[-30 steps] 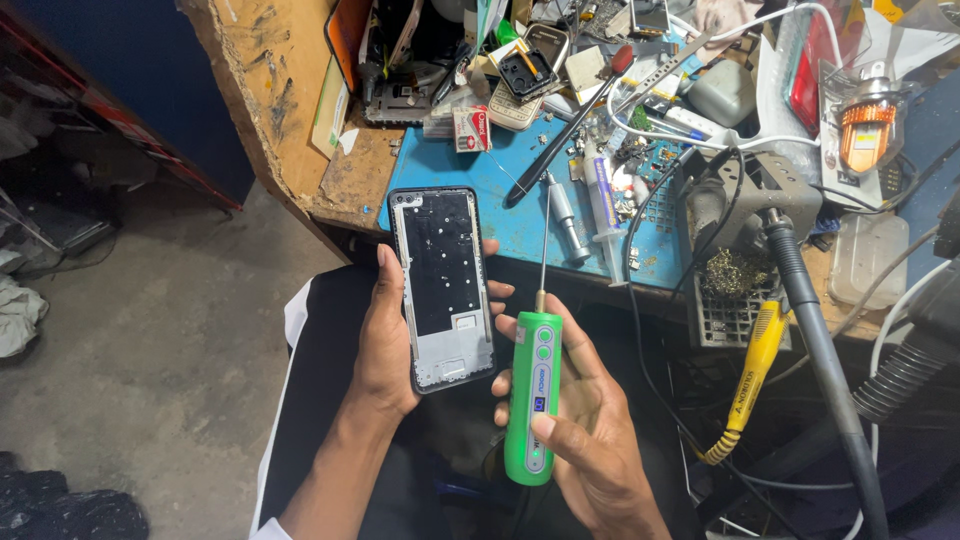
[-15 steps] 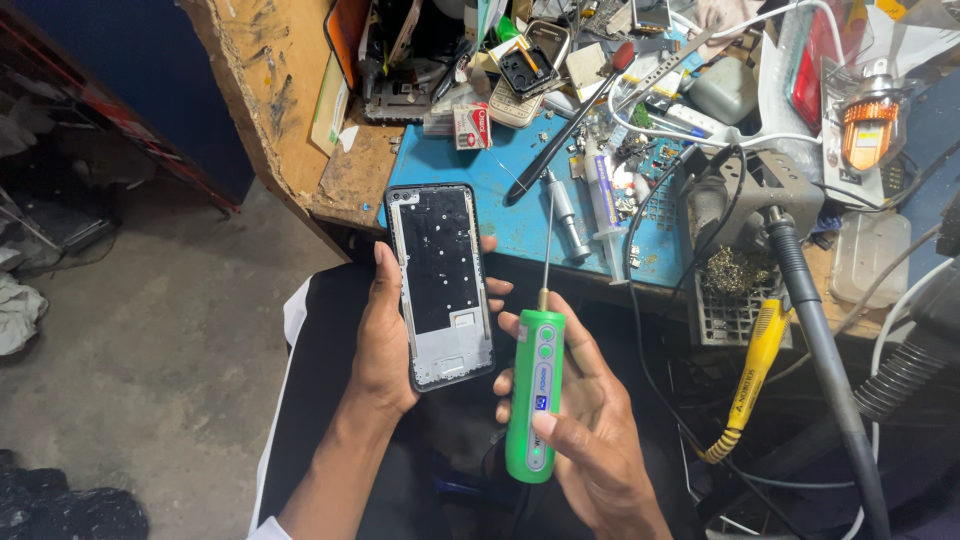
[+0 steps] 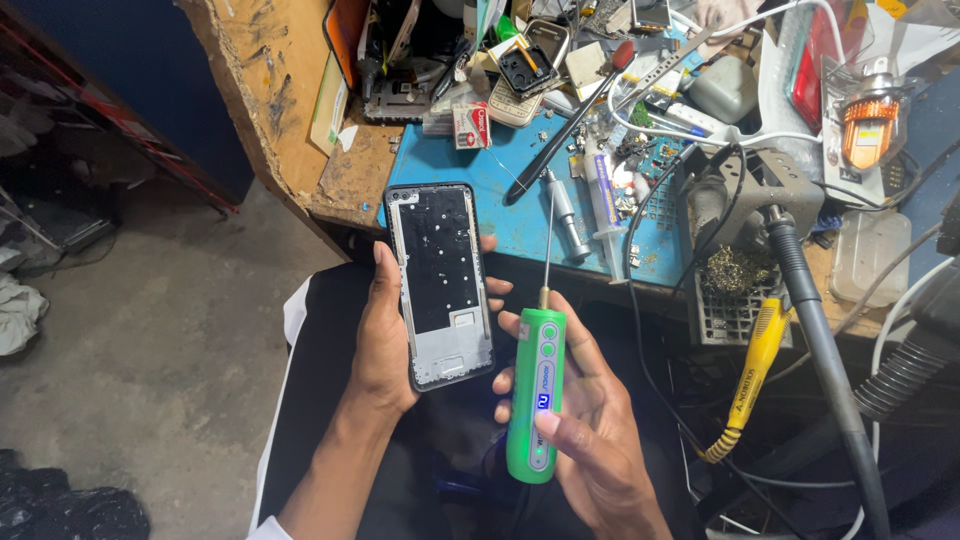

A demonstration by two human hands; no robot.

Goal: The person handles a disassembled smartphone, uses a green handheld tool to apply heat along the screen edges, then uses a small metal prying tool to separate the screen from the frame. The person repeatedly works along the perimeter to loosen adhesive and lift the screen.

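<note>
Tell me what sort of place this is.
Most likely a phone repair bench. The left hand holds an opened phone frame, the right hand a green electric screwdriver, and the blue work mat is littered with small parts.

Phone frame (image 3: 440,285) left of screwdriver (image 3: 535,395)

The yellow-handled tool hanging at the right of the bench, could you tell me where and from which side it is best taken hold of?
Probably by the yellow handle, coming in from its left. It hangs slanted with the cable at the lower end, and the grey hose runs close along its right side.
</note>
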